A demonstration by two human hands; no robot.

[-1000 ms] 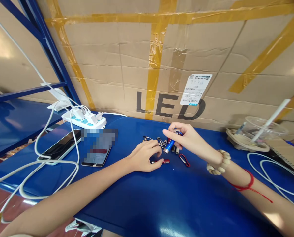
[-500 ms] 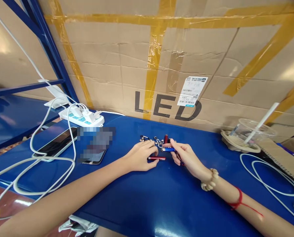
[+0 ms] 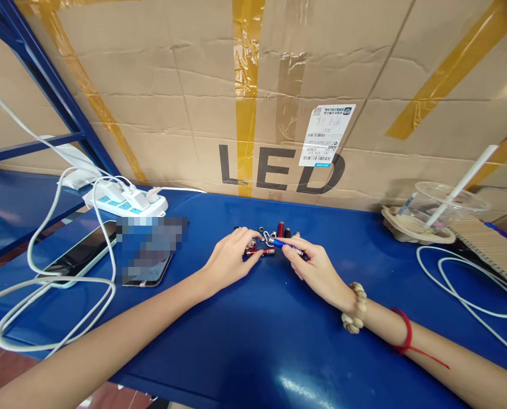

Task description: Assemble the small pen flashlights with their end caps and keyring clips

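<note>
While our right hand (image 3: pixel 321 267) pinches a blue tube (image 3: pixel 278 243), our left hand (image 3: pixel 228 261) curls beside the near red tube (image 3: pixel 269 251), finger grip unclear; bumping could roll it.

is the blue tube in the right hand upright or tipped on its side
Tipped on its side: the blue tube lies crosswise in the right hand, its silver end pointing toward the left hand.

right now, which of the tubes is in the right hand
The blue tube; its colour sets it apart from the red tube at the left hand and the farther red tube.
</note>
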